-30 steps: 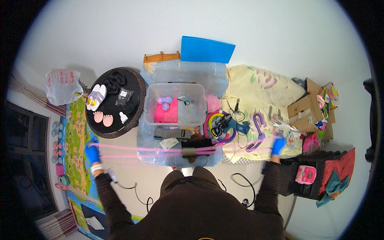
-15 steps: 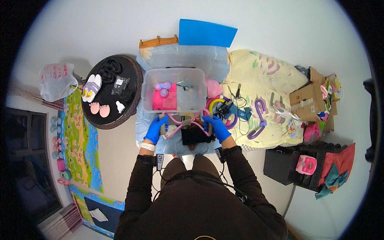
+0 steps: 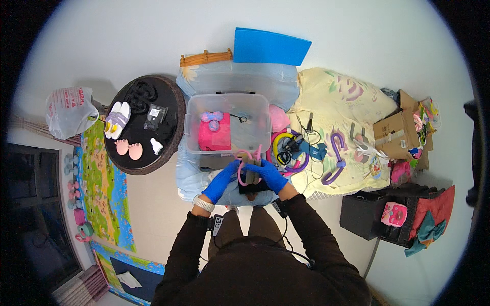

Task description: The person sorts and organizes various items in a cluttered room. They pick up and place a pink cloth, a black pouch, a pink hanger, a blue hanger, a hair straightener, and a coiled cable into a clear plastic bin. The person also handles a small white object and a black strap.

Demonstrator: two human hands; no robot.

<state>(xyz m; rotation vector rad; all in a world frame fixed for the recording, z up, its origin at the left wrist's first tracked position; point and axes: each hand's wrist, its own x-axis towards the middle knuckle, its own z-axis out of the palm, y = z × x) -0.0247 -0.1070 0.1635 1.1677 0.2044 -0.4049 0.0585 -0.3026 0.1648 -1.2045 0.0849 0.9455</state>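
My left hand (image 3: 220,183) and my right hand (image 3: 272,176), both in blue gloves, are closed round a pink-framed exerciser with grey pads (image 3: 241,176). It is folded together between them, at the front side of a clear plastic storage box (image 3: 192,125). The fingers partly cover its pads and joint. Inside the box lie a pink folded cloth (image 3: 214,141), a blue and pink peanut-shaped massage ball (image 3: 212,117) and a small round ball (image 3: 214,125). Beneath my hands a black item (image 3: 259,189) shows only partly.
Right of the box lie a pink ball (image 3: 278,118), coiled rings and cables (image 3: 288,148) and a purple S-shaped thigh trainer (image 3: 337,158). A round black table (image 3: 140,140) with sandals stands left. Farther right are a cardboard box (image 3: 395,132) and a black case (image 3: 361,214).
Both hands have come together from wide apart, folding the pink exerciser's two loops toward each other. The view has shifted slightly, so the box sits lower and farther right.
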